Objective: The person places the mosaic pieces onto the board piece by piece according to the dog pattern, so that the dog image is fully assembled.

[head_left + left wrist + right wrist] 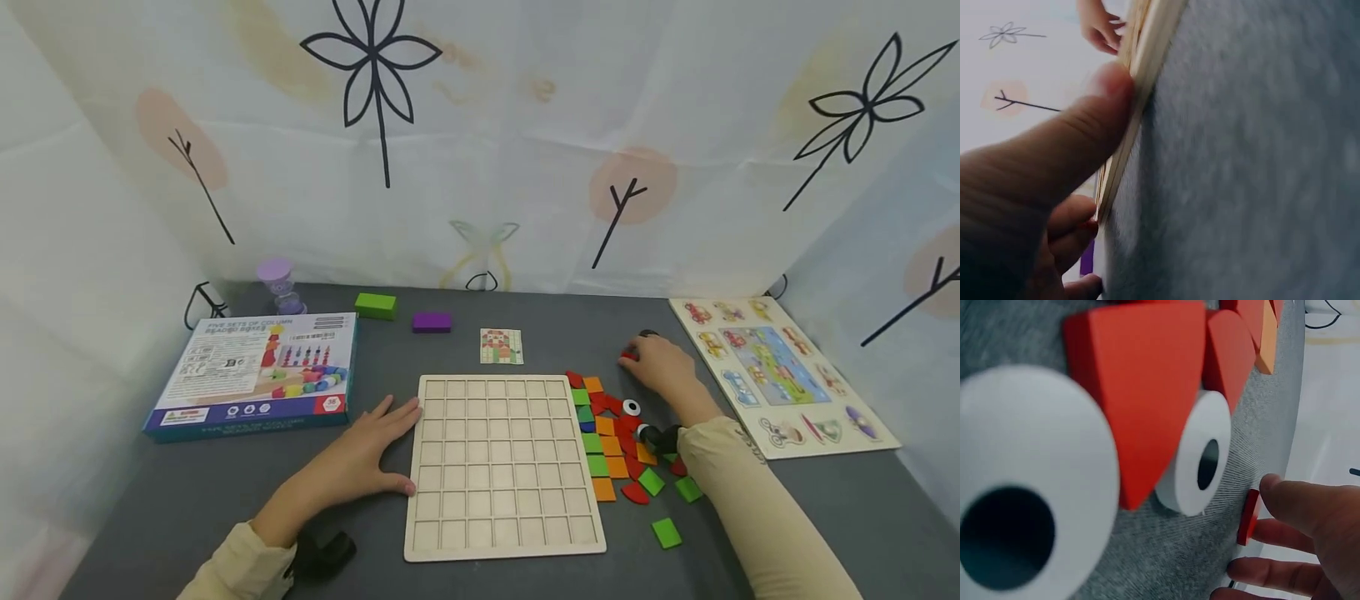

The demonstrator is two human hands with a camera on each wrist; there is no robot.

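- Head view shows you the grid board (504,555) at the lower centre of the frame, flat on the desk (187,492), probably there so both sides are within reach.
- Your left hand (371,450) is spread wide, thumb and fingertips touching the board's left edge, likely to stop it sliding.
- Your right hand (663,371), right of centre, has its thumb and fingers bent at a red piece (1248,517); you cannot tell whether they pinch it or merely touch it.
- Loose coloured pieces (615,467) lie along the board's right edge, seemingly handy for that hand.
- Just above the board in the frame, your picture card (500,346) lies face up, perhaps for easy glancing.
- Frame left, the box (255,375) sits apart, presumably out of your way.
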